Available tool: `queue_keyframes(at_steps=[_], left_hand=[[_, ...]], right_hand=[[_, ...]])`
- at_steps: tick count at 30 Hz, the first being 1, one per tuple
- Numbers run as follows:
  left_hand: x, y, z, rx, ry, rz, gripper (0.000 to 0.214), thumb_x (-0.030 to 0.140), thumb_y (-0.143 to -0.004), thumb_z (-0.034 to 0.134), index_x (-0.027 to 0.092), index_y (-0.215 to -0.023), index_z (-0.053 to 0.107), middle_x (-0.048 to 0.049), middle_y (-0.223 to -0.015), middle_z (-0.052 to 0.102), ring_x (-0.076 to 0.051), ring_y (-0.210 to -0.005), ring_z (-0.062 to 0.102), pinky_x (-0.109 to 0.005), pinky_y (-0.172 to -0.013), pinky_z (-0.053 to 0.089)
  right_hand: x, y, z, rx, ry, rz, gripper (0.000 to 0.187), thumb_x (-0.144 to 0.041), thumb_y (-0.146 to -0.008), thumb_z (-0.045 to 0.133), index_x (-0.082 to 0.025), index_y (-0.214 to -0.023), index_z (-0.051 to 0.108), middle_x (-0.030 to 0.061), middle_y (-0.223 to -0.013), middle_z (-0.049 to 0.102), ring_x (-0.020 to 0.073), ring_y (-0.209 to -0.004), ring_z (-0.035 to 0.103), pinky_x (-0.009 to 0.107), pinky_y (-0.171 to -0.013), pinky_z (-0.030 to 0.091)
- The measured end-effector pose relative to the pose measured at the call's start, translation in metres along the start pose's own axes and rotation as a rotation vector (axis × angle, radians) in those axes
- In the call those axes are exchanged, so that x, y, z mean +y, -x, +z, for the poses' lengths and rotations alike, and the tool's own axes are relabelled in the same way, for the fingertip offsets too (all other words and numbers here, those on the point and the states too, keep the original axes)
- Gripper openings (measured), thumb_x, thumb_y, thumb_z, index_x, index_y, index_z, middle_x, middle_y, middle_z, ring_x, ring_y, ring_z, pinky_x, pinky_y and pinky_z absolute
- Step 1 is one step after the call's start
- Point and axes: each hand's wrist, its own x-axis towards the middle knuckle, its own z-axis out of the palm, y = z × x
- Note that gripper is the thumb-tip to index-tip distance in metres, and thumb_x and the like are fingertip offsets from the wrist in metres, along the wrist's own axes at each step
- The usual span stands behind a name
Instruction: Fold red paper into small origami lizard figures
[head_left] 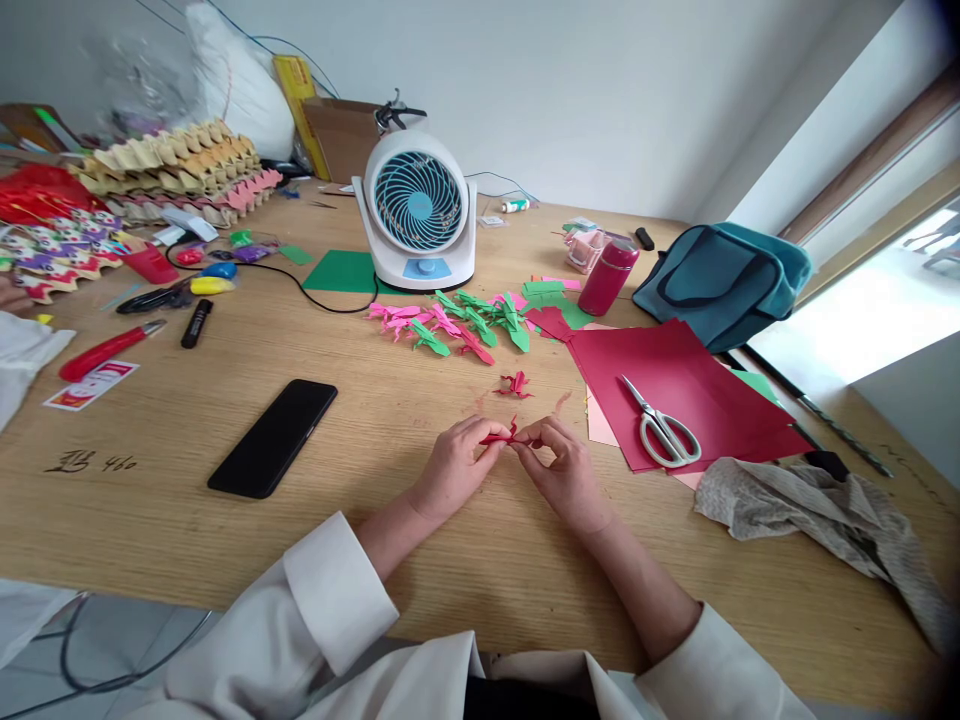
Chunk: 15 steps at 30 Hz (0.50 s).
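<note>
Between my two hands is a small red folded paper figure [498, 438] with thin pointed limbs sticking up. My left hand [463, 460] pinches its left end between thumb and fingers. From the other side, my right hand [561, 468] grips a limb of it with closed fingertips. Just beyond my fingers lies a finished-looking red paper frog [516, 384]. Farther back is a pile of green paper frogs [480, 318] and pink paper frogs [405, 318]. To the right, white-handled scissors [667, 435] rest on red paper sheets [697, 370].
A white fan [420, 200] stands at the back. A black phone [274, 438] lies left of my hands. On the right are a red bottle [609, 275], a teal bag [727, 280] and a crumpled cloth [795, 510]. A red-handled knife [105, 352] and egg trays [172, 165] occupy the left.
</note>
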Motion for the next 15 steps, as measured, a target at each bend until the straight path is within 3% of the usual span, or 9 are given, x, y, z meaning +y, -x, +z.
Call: queue_keyframes(at_steps=[15], left_hand=[[0.0007, 0.0009, 0.0, -0.024, -0.063, 0.048, 0.016, 0.009, -0.087, 0.056, 0.022, -0.093, 0.061, -0.0017, -0.091, 0.07, -0.018, -0.088, 0.064, -0.03, -0.082, 0.049]], right_hand=[[0.0023, 0.0013, 0.0013, -0.044, 0.091, -0.053, 0.009, -0.018, -0.091, 0.055, -0.022, -0.083, 0.058, 0.0032, -0.08, 0.058, 0.0192, -0.078, 0.054, 0.033, -0.073, 0.044]])
